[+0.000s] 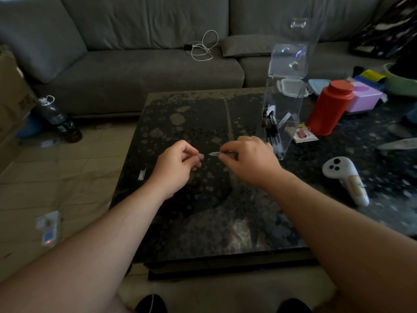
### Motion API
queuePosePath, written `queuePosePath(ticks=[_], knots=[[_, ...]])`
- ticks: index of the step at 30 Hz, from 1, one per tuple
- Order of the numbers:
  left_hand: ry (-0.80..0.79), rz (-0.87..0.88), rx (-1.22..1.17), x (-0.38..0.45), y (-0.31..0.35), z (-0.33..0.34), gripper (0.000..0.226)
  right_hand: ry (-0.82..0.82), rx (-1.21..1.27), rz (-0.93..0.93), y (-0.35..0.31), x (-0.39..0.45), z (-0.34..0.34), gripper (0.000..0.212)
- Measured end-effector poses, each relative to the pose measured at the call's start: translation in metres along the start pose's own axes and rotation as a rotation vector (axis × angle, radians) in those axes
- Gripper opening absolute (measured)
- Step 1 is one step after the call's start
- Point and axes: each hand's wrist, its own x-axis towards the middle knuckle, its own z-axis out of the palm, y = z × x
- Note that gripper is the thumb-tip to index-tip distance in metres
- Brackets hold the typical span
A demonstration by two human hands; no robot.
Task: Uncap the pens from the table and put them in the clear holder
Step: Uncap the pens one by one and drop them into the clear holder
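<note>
left hand (pixel 178 162) pinches cap (pixel 200 156) | right hand (pixel 247 158) pinches pen (pixel 214 153), tip bared | risk: loose cap rolling off bench (pixel 185 114); pen missing clear holder (pixel 282 114)

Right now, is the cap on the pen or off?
Off. The right hand pinches the pen, its bare tip showing, and the left hand pinches the cap just apart from it.

The room is dim, with soft, flat daylight and weak shadows. The dark glossy table (pixel 203 123) shows pale glare near its near edge and at its right edge. The clear holder (pixel 282 105) catches small bright reflections. The wide lens bends the sofa (pixel 135 64) and floor at the edges; the right side is smeared with blur.
</note>
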Motion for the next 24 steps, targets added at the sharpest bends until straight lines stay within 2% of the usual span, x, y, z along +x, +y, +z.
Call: queuePosePath(ticks=[8, 16, 20, 24], knots=[[-0.028, 0.033, -0.087, 0.0, 0.001, 0.0, 0.011, 0.021, -0.004, -0.033, -0.004, 0.0, 0.002, 0.026], [-0.075, 0.114, 0.142, -0.002, 0.002, -0.001, 0.009, 0.066, -0.006, -0.122, -0.011, 0.0, 0.001, 0.023], [0.0, 0.136, 0.305, -0.002, 0.005, -0.003, 0.01, 0.059, -0.074, -0.156, -0.013, 0.001, 0.0, 0.016], [0.034, 0.125, 0.356, 0.0, 0.009, -0.003, 0.013, 0.038, -0.101, -0.127, -0.017, 0.0, 0.001, 0.018]])
